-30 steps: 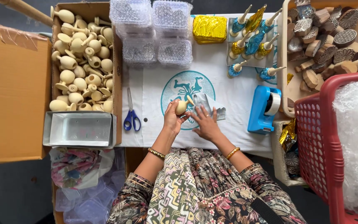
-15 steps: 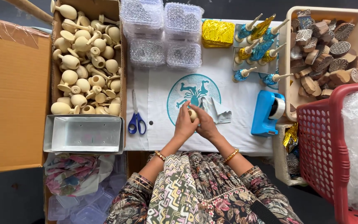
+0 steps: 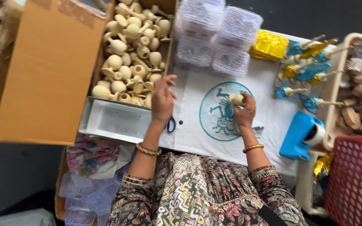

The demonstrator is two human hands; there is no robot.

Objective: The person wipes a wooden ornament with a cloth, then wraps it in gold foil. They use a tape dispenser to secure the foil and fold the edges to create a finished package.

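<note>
wooden piece (image 3: 236, 99), pale and rounded, sits pinched in the right hand (image 3: 244, 113) over the teal print on the white cloth (image 3: 269, 121) at frame centre. left hand (image 3: 163, 100) is open, fingers spread, reaching toward the cardboard box (image 3: 42, 75) of plain wooden tops (image 3: 130, 62) at upper left, so it looks like the fetching step; picking one calls for closing on a single top. blue scissors (image 3: 171, 124) lie partly under that wrist, a metal tray (image 3: 114, 121) just beside. blue tape dispenser (image 3: 300, 136) stands at right.
</note>
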